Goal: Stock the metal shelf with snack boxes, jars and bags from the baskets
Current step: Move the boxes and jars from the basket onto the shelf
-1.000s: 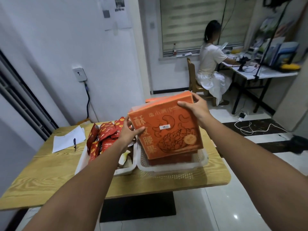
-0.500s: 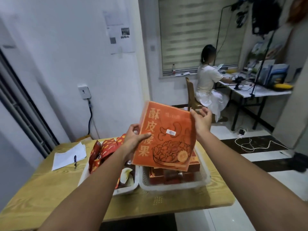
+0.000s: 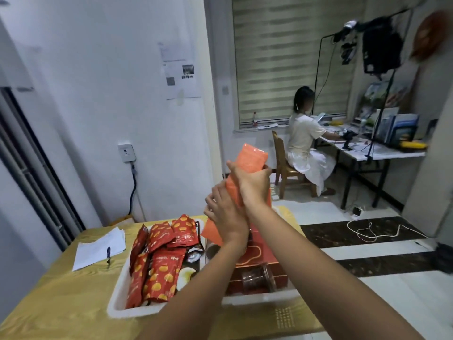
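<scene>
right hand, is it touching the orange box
Touching. The head view shows the right hand wrapped round the box, with the thumb on one edge and the fingers curled over the other.

A small office: a person (image 3: 306, 148) sits at a cluttered desk (image 3: 382, 153) by a blinded window (image 3: 289, 57).

Orange snack box (image 3: 253, 157) on end between left hand (image 3: 224, 217) and right hand (image 3: 255, 186), above white baskets (image 3: 119, 287).
</scene>
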